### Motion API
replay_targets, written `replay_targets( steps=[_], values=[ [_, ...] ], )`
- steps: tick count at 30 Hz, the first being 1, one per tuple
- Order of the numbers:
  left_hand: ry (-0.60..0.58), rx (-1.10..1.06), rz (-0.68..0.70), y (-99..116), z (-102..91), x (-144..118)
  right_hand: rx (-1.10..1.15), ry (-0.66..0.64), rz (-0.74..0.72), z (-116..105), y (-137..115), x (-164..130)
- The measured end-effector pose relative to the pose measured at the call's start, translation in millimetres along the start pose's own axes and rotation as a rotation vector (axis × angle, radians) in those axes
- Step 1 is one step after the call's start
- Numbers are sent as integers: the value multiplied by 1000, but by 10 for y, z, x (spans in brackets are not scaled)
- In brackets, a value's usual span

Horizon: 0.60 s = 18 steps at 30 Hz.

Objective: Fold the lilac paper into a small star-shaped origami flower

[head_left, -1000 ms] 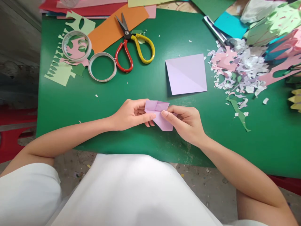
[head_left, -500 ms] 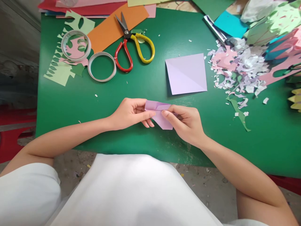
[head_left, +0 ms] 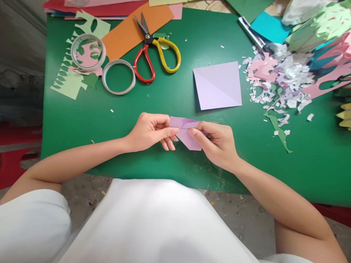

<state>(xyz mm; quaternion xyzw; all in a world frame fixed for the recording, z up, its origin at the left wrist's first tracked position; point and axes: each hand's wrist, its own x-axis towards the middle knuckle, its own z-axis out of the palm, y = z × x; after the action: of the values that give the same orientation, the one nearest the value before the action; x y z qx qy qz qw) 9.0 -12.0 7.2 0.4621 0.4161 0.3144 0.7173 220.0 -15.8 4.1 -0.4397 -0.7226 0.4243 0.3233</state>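
Observation:
Between my two hands is a folded piece of purple paper (head_left: 190, 140), held just above the near part of the green table. My left hand (head_left: 153, 132) pinches its left end between thumb and forefinger, with the other fingers curled below. The right side is gripped by my right hand (head_left: 218, 142), its thumb pressed on top along a fold. A flap lies folded across the upper part, and the lower part narrows to a blunt end. Beyond the hands a creased, light purple paper square (head_left: 218, 86) lies on the table.
Scissors (head_left: 148, 40) with one red and one yellow handle lie partly over orange paper (head_left: 120, 36). Two tape rolls (head_left: 119, 92) (head_left: 103, 60) are left of them, near green cut-outs (head_left: 67, 86). A heap of paper scraps (head_left: 290, 78) spreads at right on the green table (head_left: 268, 171).
My left thumb and fingers have slid slightly left along the edge of the folded purple paper. My right hand keeps its hold almost unmoved.

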Motion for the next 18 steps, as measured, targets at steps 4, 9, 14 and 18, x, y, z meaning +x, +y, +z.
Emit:
replay_targets(
  steps=[4, 9, 14, 18],
  values=[
    [22, 43, 3, 8, -4, 2, -27, 22, -38, 9, 1, 4],
    [-50, 138, 52, -9, -36, 28, 48, -39, -11, -9, 19, 9],
    [-117, 273, 185, -72, -54, 43, 212, -16, 132, 36, -4, -5],
    [-188, 484, 309, -75, -26, 42, 232, 87, 119, 87, -28, -14]
  ],
)
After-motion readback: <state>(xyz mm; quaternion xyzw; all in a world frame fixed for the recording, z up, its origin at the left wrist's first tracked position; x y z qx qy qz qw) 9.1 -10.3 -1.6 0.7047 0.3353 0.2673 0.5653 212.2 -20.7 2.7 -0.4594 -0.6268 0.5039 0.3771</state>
